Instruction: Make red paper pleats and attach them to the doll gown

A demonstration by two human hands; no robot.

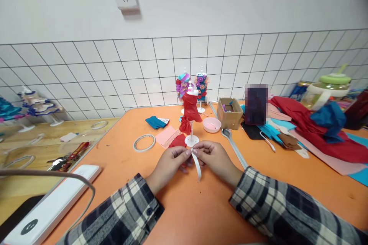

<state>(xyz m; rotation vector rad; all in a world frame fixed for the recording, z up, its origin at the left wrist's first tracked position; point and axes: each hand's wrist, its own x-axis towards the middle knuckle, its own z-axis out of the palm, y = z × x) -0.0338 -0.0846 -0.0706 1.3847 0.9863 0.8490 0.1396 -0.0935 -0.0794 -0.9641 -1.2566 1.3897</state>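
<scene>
My left hand [171,162] and my right hand [215,157] meet at the front of the orange table, thumbs and fingers pinched together. Between them is a narrow white strip of tape [198,166], its free end curling down toward the tabletop. A bit of red shows under my left fingers, mostly hidden. Just beyond my hands stands a small white mannequin stand [191,141] wearing a red crepe paper dress [191,108]. Red paper [177,141] and pink paper [166,136] lie by its base. A white tape roll [144,142] rests flat to the left.
Behind stand two more dressed mannequins [184,84]. A pink bowl [212,124], a cardboard box [230,113] and a grey metal tool [234,147] are right of centre. Coloured paper [313,126] heaps at far right near a lidded jug [327,90]. A white power bank [54,203] lies left.
</scene>
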